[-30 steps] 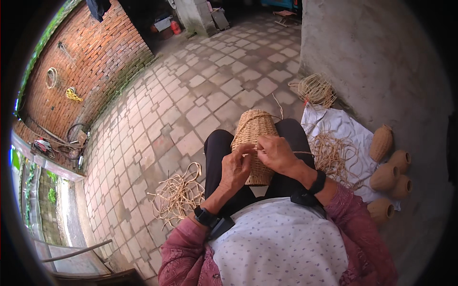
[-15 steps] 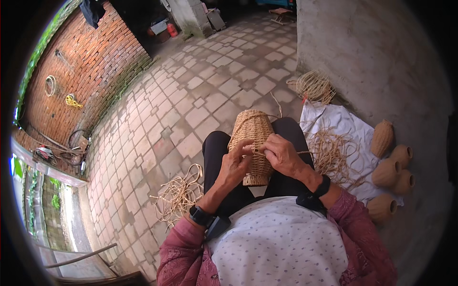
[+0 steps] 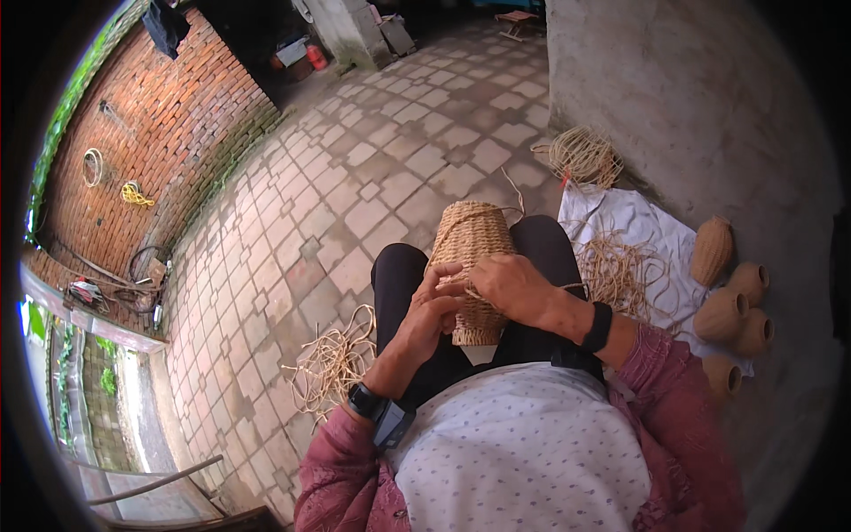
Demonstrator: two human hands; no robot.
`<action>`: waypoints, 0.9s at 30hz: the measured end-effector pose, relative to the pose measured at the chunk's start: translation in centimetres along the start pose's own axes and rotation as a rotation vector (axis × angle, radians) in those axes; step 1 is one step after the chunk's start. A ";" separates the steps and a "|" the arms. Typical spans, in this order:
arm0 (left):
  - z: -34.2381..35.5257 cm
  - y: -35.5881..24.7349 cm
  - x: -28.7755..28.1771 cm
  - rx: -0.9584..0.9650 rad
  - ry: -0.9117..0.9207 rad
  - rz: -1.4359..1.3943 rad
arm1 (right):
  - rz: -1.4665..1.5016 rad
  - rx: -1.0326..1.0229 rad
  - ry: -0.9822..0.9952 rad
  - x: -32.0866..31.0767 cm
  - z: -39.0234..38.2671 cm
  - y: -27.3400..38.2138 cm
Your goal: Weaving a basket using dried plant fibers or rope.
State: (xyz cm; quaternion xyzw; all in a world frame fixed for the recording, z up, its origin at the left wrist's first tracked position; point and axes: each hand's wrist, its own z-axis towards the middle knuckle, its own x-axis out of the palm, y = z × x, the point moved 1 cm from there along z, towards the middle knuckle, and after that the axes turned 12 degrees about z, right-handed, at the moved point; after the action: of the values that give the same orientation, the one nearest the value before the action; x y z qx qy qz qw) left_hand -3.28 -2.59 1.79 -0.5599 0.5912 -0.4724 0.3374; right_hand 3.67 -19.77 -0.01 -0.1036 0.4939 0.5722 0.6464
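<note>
A tan woven basket (image 3: 472,232), narrower at its near end, lies between my thighs with a loose strand rising from its far end. My left hand (image 3: 430,310) is at the basket's left side, its fingers partly stretched and apart. Across the top of the weave, my right hand (image 3: 514,285) is closed in a pinch, its fingertips turned toward the left fingers. A thin straw cord (image 3: 576,285) comes out from beneath the right hand toward the right. The right hand covers its own fingertips and part of the weave.
Loose cord piles lie on the paving, left (image 3: 332,363), and on a white cloth (image 3: 647,222), right (image 3: 616,275). Several small woven vessels (image 3: 720,315) stand beside the cloth. A coiled bundle (image 3: 581,155) rests by the grey wall (image 3: 674,97). A brick wall (image 3: 151,115) rises far left.
My right hand has moved left and turned over the weave, its back now more toward me. The left fingers have shifted slightly left and lower. The basket stays between my thighs.
</note>
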 end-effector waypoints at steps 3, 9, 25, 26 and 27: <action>-0.1 0.9 -0.5 0.028 0.005 0.022 | -0.208 -0.045 0.155 0.3 0.7 1.1; -1.7 0.8 -1.8 0.339 -0.292 0.601 | -0.004 0.173 0.026 -1.4 -0.3 -0.3; -2.2 0.8 -1.1 0.696 -0.037 1.359 | 0.399 0.227 -0.137 -0.2 -0.9 0.0; -2.4 0.6 -2.2 0.700 -0.097 1.189 | 0.418 0.292 -0.167 0.0 -1.1 -0.4; -3.4 0.0 -4.2 0.413 -0.160 1.033 | 0.421 0.296 -0.174 0.0 -1.1 -0.4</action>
State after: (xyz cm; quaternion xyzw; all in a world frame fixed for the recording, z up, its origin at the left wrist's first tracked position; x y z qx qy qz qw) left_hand -5.82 2.15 2.31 -0.1540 0.6563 -0.3080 0.6714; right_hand 3.44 -20.69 -0.79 0.1467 0.5253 0.6222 0.5616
